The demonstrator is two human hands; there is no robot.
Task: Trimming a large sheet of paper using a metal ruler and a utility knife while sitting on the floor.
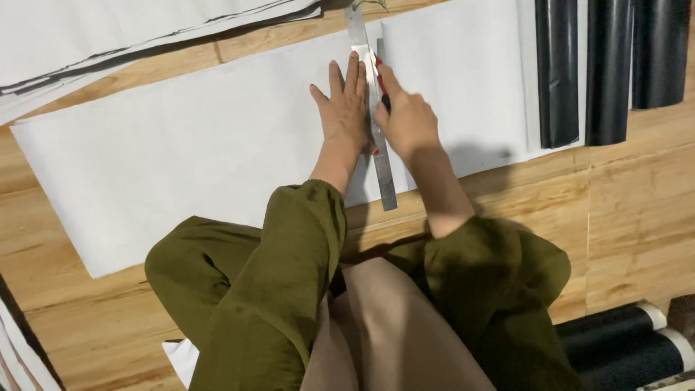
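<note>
The left hand (346, 108) lies flat with fingers spread on a long metal ruler (371, 108), pressing it onto a wide white sheet (181, 152) spread over the wooden floor (637, 217). Just right of it, touching the ruler's edge, the right hand (407, 119) is closed around a red-handled cutter (380, 83); only a sliver of handle shows between the fingers, and the blade is hidden.

The sheet looks thin and limp, likely to creep or wrinkle unless weighed down, so a flat palm over the ruler seems the sound place to bear on it. The ruler appears stiff and smooth, probably prone to sliding on the sheet; pressure near its middle, where the left hand's grip sits, should steady it best. The cutter looks light and is best taken by its handle.

By count: one ruler, one cutter, one sheet under the hands. Beyond the left hand lies a stack of white sheets (108, 36), too many to number. Beyond and right of the right hand lie three dark rolls (557, 72); nearer the person, to the right, two black rolls with white ends (622, 340).
</note>
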